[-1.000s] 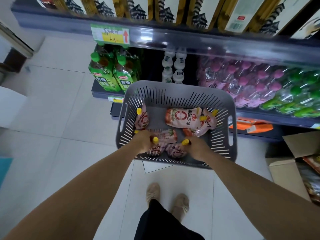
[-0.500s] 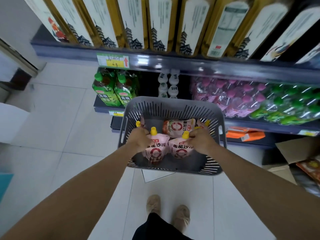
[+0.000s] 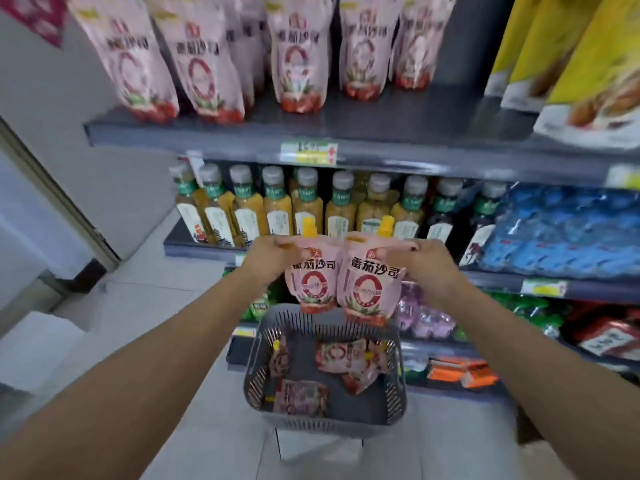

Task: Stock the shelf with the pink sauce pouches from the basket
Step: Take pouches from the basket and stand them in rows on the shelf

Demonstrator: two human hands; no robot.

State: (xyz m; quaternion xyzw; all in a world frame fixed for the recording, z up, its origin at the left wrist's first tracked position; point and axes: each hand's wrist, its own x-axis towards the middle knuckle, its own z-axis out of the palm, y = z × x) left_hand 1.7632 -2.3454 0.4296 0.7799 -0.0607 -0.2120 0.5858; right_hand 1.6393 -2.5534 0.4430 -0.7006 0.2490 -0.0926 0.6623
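Observation:
My left hand (image 3: 265, 259) grips the top corner of a pink sauce pouch (image 3: 311, 278) with a yellow cap. A second pink pouch (image 3: 369, 285) hangs from my right hand (image 3: 424, 263), touching the first. Both are held upright, side by side, well above the grey slatted basket (image 3: 254, 358) on the floor. Several more pink pouches (image 3: 341, 356) lie flat inside the basket. On the grey top shelf (image 3: 398, 116), several matching pink pouches (image 3: 294, 53) stand in rows, with bare shelf to their right.
Bottles with grey caps (image 3: 308, 206) fill the shelf below, next to blue packs (image 3: 561, 230). Yellow bags (image 3: 588, 60) stand at the upper right. Green, purple and orange goods line the low shelves. White floor tiles and a wall lie to the left.
Both hands have lifted a pouch each out of the basket to chest height. My view has tilted up, bringing the pouch shelf into sight.

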